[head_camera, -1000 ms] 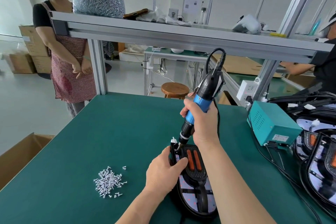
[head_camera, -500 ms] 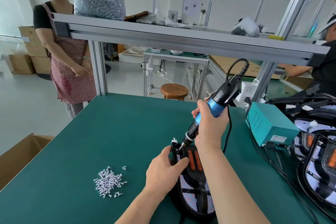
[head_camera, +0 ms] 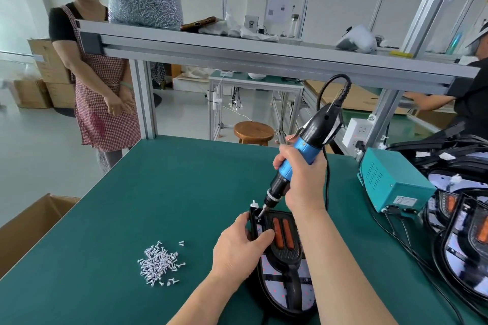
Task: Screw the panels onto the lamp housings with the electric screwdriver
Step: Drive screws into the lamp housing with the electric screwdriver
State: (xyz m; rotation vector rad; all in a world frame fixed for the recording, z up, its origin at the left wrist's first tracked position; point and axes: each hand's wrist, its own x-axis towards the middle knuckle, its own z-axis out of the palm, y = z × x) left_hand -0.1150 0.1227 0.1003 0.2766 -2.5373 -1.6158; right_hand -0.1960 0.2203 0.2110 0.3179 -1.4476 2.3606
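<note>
Right hand (head_camera: 303, 182) grips the tilted screwdriver (head_camera: 301, 150), bit at the far-left corner of the housing (head_camera: 274, 282). Left hand (head_camera: 237, 250) grips that corner.

The desk (head_camera: 126, 192) has a matt green covering, smooth and dull; the lamp housing (head_camera: 286, 257) is glossy black plastic; the electric screwdriver (head_camera: 303, 152) pairs a shiny blue sleeve with black plastic. The screws (head_camera: 158, 264) are bright metal; the shelf rail (head_camera: 237, 54) is brushed aluminium; the stool (head_camera: 253, 130) is varnished wood.
</note>
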